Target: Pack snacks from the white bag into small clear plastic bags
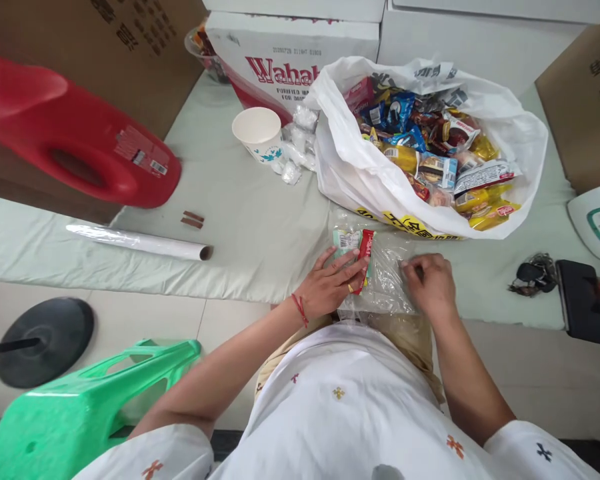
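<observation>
My left hand (331,283) lies flat with its fingers spread over small snack packets at the table's front edge. One is a red packet (365,248), and beside it is a pale green packet (347,240) with a barcode. Under them spreads a sheet of clear plastic film (387,270), crinkled and partly hanging over the edge. My right hand (431,285) is closed at the film's right side, thumb and forefinger pinching its edge.
A white plastic bag (340,157) full of wrapped snacks stands behind the hands. Left of it are a paper cup (258,137) and plastic-wrapped bundles (293,172). Farther left lie a film roll (140,241) and a red jug (130,160). A phone (581,300) lies right.
</observation>
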`<action>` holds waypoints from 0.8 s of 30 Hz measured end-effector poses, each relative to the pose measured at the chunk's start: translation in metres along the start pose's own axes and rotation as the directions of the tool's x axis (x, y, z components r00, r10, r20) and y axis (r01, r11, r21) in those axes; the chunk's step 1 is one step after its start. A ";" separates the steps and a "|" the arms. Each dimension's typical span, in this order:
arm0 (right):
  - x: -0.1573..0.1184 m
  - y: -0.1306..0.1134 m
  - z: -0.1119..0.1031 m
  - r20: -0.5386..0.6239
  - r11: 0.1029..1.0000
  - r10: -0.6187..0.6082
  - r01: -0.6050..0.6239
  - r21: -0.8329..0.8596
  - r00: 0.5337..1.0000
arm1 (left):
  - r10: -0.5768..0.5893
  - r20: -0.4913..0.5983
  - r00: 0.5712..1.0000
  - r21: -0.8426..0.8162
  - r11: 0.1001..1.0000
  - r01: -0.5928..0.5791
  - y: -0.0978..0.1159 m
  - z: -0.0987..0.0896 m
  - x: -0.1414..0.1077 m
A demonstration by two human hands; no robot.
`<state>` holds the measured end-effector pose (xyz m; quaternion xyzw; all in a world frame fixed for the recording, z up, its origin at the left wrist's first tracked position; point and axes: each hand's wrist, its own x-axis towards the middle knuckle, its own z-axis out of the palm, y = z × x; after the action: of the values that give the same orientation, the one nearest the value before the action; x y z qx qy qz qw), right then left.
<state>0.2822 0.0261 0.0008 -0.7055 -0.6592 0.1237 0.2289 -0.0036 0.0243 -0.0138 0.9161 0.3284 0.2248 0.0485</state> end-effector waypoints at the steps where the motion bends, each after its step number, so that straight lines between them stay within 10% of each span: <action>1: 0.002 -0.007 0.003 0.003 0.996 -0.020 0.020 0.084 1.000 | 0.013 0.012 1.000 -0.003 1.000 -0.013 0.001 -0.001 0.001; 4: 0.008 -0.025 0.006 0.076 0.906 0.079 -0.104 0.410 0.994 | 0.039 0.037 0.999 -0.015 0.999 -0.038 0.002 -0.002 0.003; 8: 0.018 -0.045 -0.002 0.301 0.474 0.280 -0.404 0.783 0.912 | 0.027 0.037 0.999 -0.065 0.998 -0.025 0.000 -0.001 0.005; 11: 0.028 -0.064 -0.005 0.336 0.213 0.301 -0.406 0.889 0.892 | 0.042 0.032 0.999 -0.117 0.992 -0.038 -0.004 0.000 0.005; 14: 0.037 -0.092 0.000 0.318 0.140 0.258 -0.361 0.922 0.912 | 0.056 -0.017 0.998 -0.101 0.993 -0.058 -0.005 0.001 0.003; 18: 0.040 -0.128 0.021 0.283 0.383 0.102 -0.301 0.873 0.954 | -0.084 -0.071 0.994 -0.076 0.994 0.078 -0.004 0.004 0.001; 21: 0.038 -0.143 0.039 0.180 0.754 -0.083 -0.056 0.654 0.980 | -0.156 -0.027 0.987 -0.176 0.973 0.149 -0.007 0.003 0.001; 24: 0.034 -0.147 0.051 0.172 0.930 -0.254 0.191 0.315 0.952 | -0.178 -0.018 0.984 -0.488 0.860 0.147 -0.017 -0.005 -0.001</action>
<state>0.1330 0.0719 0.0320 -0.5669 -0.7298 0.2674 0.2730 -0.0161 0.0368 -0.0136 0.8364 0.3389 0.3234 0.2848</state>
